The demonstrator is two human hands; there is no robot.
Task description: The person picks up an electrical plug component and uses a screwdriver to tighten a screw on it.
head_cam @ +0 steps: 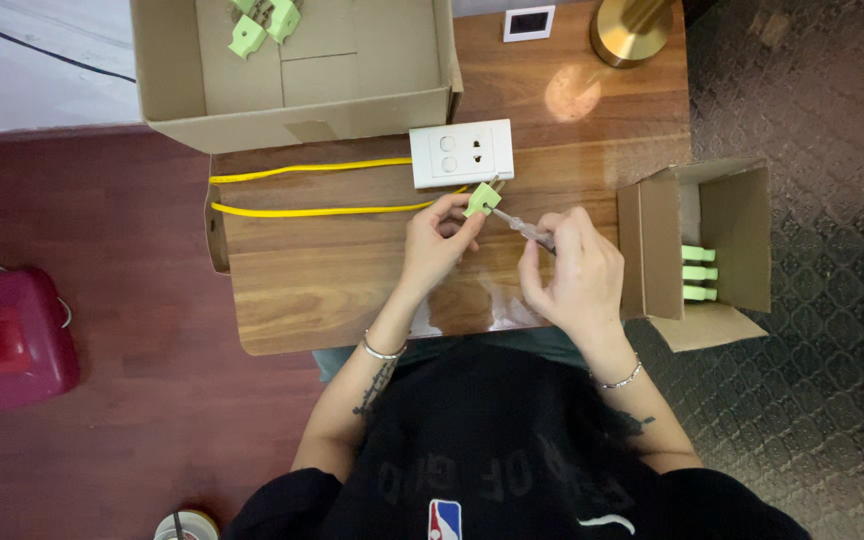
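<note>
Here a pale green plug (pixel 482 199) is pinched between the left hand (pixel 439 240) fingertips, prongs turned up and steadied for the small screwdriver (pixel 522 228) clamped in the right hand (pixel 574 275). Just beyond lie a white socket plate (pixel 461 153) and yellow cable (pixel 312 190).

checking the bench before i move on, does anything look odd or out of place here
Nothing looks spilled or broken. The left hand holds a green plug while the right hand puts a screwdriver to it. One oddity: the yellow cable runs off the table's left edge, looping past it.
</note>
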